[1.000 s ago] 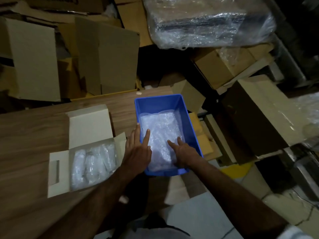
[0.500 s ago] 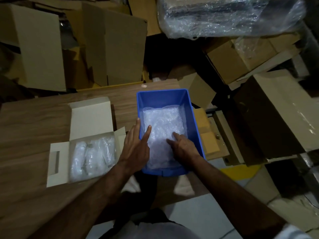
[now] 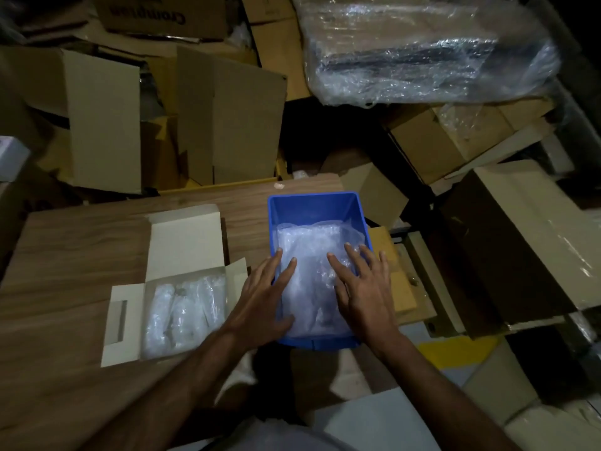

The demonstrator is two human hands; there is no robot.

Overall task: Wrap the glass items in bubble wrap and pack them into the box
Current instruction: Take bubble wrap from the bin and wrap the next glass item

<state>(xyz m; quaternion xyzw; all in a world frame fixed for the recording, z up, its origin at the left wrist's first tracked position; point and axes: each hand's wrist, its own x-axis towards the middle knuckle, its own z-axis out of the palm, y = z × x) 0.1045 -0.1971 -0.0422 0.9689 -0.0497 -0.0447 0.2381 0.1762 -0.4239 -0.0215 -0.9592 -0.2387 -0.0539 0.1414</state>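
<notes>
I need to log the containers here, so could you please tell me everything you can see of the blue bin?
The blue bin is an open, rectangular tub that looks like plastic, with plain upright walls and no lid. It stands upright at the right end of the wooden table, its near end at the table's front edge. Crumpled clear bubble wrap fills most of it. The left hand and the right hand lie on the wrap with straight fingers, overlapping its side walls.
</notes>
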